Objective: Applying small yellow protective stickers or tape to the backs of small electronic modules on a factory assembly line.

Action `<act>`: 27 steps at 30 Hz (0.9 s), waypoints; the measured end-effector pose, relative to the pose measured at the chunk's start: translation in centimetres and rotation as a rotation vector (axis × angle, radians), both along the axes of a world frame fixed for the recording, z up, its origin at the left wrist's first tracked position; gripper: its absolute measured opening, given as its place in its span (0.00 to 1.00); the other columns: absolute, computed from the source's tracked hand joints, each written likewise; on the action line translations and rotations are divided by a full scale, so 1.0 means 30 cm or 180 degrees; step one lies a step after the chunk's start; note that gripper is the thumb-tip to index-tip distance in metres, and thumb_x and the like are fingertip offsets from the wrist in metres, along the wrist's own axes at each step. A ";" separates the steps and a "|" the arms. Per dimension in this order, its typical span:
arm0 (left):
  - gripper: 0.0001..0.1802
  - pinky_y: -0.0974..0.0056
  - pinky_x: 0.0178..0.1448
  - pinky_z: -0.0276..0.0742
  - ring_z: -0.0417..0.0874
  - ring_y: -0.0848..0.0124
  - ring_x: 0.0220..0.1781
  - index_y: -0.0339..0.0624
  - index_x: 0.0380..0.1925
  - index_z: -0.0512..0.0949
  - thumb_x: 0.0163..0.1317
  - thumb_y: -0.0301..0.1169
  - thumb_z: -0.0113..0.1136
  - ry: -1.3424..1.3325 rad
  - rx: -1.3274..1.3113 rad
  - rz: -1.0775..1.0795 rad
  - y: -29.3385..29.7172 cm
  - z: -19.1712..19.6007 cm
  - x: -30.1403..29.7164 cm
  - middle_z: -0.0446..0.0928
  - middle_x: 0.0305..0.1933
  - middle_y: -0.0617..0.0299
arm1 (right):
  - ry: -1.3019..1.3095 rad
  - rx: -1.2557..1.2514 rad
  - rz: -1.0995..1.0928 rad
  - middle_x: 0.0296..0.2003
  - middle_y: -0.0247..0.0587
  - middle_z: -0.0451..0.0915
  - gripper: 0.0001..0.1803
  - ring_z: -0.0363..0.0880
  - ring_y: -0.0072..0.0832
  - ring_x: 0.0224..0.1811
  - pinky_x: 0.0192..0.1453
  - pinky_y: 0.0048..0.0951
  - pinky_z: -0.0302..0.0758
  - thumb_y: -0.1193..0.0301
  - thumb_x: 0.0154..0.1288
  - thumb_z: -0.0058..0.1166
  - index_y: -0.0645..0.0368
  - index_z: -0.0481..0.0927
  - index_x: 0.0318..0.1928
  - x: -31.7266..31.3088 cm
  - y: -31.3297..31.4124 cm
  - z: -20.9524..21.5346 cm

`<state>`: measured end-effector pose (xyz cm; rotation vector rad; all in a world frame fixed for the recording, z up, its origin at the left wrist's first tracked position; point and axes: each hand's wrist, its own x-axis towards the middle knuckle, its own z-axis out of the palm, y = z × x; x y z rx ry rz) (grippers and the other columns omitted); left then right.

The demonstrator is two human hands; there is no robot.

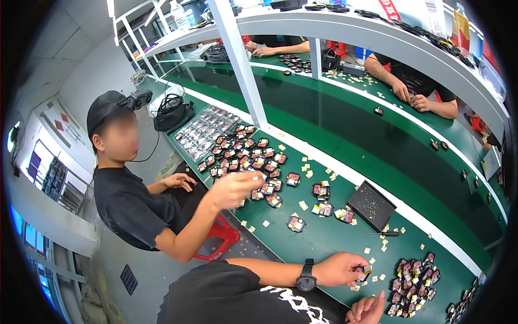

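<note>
My left hand (339, 268), a black watch (306, 279) on its wrist, pinches a small black-and-red part (362, 271) with a tan square on it, just above the green bench (334, 237). My right hand (369, 309) lies at the lower edge with its fingers curled, partly cut off; whether it holds anything is hidden. To the right of both hands sits a pile of the same black-and-red parts (413, 279). Small tan squares (384, 246) lie scattered around the hands.
A black tray of screws (370, 205) and a screwdriver (380, 233) lie beyond my hands. A seated co-worker's hand (234, 189) reaches over a big pile of parts (245, 156). A white post (237, 59) rises mid-bench. Other people's hands (410, 97) work across the divider.
</note>
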<state>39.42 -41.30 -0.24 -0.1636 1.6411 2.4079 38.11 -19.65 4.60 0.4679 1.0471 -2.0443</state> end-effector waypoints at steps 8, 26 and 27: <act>0.22 0.69 0.46 0.84 0.85 0.76 0.41 0.34 0.65 0.73 0.75 0.31 0.61 -0.0040 0.0160 -0.0032 0.035 0.006 0.008 0.82 0.48 0.62 | 0.0163 0.0589 -0.0194 0.22 0.33 0.72 0.25 0.61 0.22 0.17 0.20 0.22 0.55 0.48 0.81 0.46 0.53 0.77 0.32 0.053 0.044 -0.055; 0.22 0.67 0.57 0.84 0.85 0.74 0.51 0.31 0.67 0.71 0.74 0.19 0.54 0.0447 -0.0015 0.0228 0.043 0.163 0.027 0.81 0.55 0.56 | 0.1359 0.0389 0.0345 0.34 0.59 0.86 0.09 0.72 0.20 0.13 0.17 0.20 0.67 0.74 0.79 0.50 0.57 0.62 0.45 -0.022 -0.017 0.094; 0.22 0.67 0.57 0.84 0.85 0.74 0.51 0.31 0.67 0.71 0.74 0.19 0.54 0.0436 -0.0008 0.0219 0.045 0.160 0.032 0.81 0.55 0.56 | 0.1292 0.0392 0.0413 0.33 0.58 0.86 0.09 0.71 0.19 0.12 0.16 0.20 0.67 0.74 0.79 0.51 0.57 0.63 0.45 -0.026 -0.026 0.089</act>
